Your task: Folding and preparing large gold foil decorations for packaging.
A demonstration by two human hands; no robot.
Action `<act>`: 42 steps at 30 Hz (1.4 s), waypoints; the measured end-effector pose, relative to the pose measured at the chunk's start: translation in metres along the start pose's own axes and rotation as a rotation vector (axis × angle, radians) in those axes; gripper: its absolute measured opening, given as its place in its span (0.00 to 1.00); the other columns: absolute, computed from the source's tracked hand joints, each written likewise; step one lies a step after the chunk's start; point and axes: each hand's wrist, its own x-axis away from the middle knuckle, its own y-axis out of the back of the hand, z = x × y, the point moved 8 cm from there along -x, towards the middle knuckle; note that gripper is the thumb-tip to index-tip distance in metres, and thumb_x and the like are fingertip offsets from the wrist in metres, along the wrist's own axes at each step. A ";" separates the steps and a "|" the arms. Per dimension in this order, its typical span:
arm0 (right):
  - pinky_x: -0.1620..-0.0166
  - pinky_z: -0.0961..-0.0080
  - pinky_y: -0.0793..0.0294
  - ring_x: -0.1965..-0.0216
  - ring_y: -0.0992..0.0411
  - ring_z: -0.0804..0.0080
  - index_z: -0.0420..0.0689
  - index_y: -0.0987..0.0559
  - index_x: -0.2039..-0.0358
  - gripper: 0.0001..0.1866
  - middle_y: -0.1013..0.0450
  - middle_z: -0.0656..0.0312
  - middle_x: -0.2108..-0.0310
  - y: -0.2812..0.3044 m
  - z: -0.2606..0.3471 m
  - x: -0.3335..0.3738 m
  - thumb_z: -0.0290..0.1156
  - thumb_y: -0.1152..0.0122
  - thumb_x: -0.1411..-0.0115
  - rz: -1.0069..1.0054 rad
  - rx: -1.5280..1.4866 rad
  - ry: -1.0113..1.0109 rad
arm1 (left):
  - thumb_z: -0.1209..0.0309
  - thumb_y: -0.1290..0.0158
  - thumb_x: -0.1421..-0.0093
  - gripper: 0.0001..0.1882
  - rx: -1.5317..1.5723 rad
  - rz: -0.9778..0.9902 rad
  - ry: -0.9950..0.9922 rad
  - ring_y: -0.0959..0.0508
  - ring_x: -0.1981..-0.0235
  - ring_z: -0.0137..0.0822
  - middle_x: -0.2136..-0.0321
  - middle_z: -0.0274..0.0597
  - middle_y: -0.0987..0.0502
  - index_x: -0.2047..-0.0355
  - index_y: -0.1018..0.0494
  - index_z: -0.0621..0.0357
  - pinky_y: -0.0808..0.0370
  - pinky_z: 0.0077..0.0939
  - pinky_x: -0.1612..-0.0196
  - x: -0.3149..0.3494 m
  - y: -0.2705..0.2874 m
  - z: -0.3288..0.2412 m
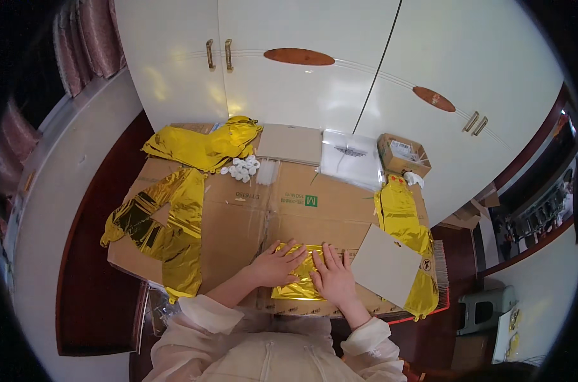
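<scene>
A folded piece of shiny gold foil, which looks like a flat foil balloon point(296, 291), lies at the front edge of the cardboard surface point(231, 223). My left hand point(277, 266) rests flat on its left side, fingers stretched toward the right. On its upper right part lies my right hand point(334, 277), palm down with fingers spread. Both hands press on the foil without gripping it. Close to the right hand, a pale grey card point(388, 266) with a hanger slot lies tilted, partly over a long gold foil balloon point(400, 213).
Flat gold foil balloons lie at the left point(182, 258) and far left point(190, 148). Small white rolls point(242, 169) sit beside them. Along the back are a grey card stack point(290, 143), clear plastic bags point(350, 159) and a small open box point(396, 156). White cabinets point(289, 89) stand behind.
</scene>
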 end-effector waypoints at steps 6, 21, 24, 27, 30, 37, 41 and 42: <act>0.35 0.45 0.52 0.36 0.42 0.58 0.51 0.30 0.41 0.27 0.39 0.50 0.38 -0.001 0.000 0.001 0.48 0.49 0.38 -0.005 -0.006 -0.001 | 0.51 0.62 0.33 0.34 -0.007 -0.012 -0.026 0.53 0.31 0.49 0.31 0.41 0.52 0.32 0.53 0.54 0.54 0.56 0.33 0.018 0.003 0.005; 0.35 0.43 0.53 0.35 0.43 0.59 0.52 0.30 0.40 0.27 0.40 0.50 0.37 -0.005 -0.001 0.001 0.49 0.50 0.37 0.009 0.000 -0.011 | 0.49 0.55 0.37 0.38 0.040 -0.375 0.051 0.43 0.35 0.53 0.39 0.61 0.40 0.39 0.43 0.72 0.47 0.49 0.34 0.041 0.024 -0.034; 0.35 0.44 0.52 0.35 0.44 0.56 0.49 0.33 0.39 0.28 0.42 0.49 0.36 -0.001 0.001 0.000 0.47 0.50 0.37 0.039 -0.006 -0.003 | 0.46 0.53 0.39 0.42 0.083 -0.511 0.056 0.43 0.35 0.55 0.39 0.64 0.41 0.40 0.42 0.73 0.47 0.49 0.34 0.028 0.025 -0.049; 0.35 0.44 0.52 0.34 0.44 0.56 0.49 0.33 0.39 0.28 0.41 0.49 0.36 -0.001 0.000 0.000 0.47 0.50 0.37 0.047 0.015 0.007 | 0.42 0.53 0.41 0.44 0.139 -0.582 0.104 0.43 0.35 0.57 0.39 0.64 0.41 0.41 0.42 0.73 0.47 0.50 0.34 0.018 0.034 -0.049; 0.35 0.44 0.52 0.34 0.45 0.56 0.50 0.33 0.39 0.29 0.41 0.49 0.36 -0.002 0.001 0.001 0.48 0.50 0.38 0.059 0.014 0.005 | 0.38 0.54 0.43 0.47 0.100 -0.599 0.142 0.45 0.35 0.58 0.39 0.66 0.42 0.41 0.40 0.73 0.48 0.53 0.35 0.010 0.026 -0.043; 0.34 0.46 0.55 0.34 0.45 0.62 0.40 0.32 0.41 0.32 0.40 0.52 0.36 -0.009 -0.004 0.002 0.50 0.51 0.38 0.038 0.070 -0.008 | 0.35 0.54 0.44 0.48 0.075 -0.564 0.147 0.46 0.35 0.63 0.39 0.65 0.43 0.42 0.37 0.72 0.49 0.58 0.36 0.009 0.028 -0.039; 0.33 0.47 0.55 0.34 0.45 0.63 0.37 0.32 0.41 0.32 0.39 0.53 0.37 -0.003 -0.008 0.002 0.49 0.51 0.37 0.056 0.027 -0.019 | 0.35 0.54 0.44 0.48 0.041 -0.532 0.159 0.46 0.35 0.63 0.38 0.63 0.43 0.42 0.38 0.70 0.49 0.58 0.36 0.007 0.021 -0.038; 0.33 0.47 0.56 0.34 0.45 0.63 0.38 0.32 0.41 0.32 0.39 0.53 0.37 -0.001 -0.010 0.002 0.49 0.51 0.37 0.060 0.006 -0.029 | 0.35 0.54 0.44 0.48 0.042 -0.524 0.157 0.47 0.35 0.63 0.38 0.63 0.43 0.41 0.38 0.70 0.49 0.58 0.36 0.007 0.021 -0.039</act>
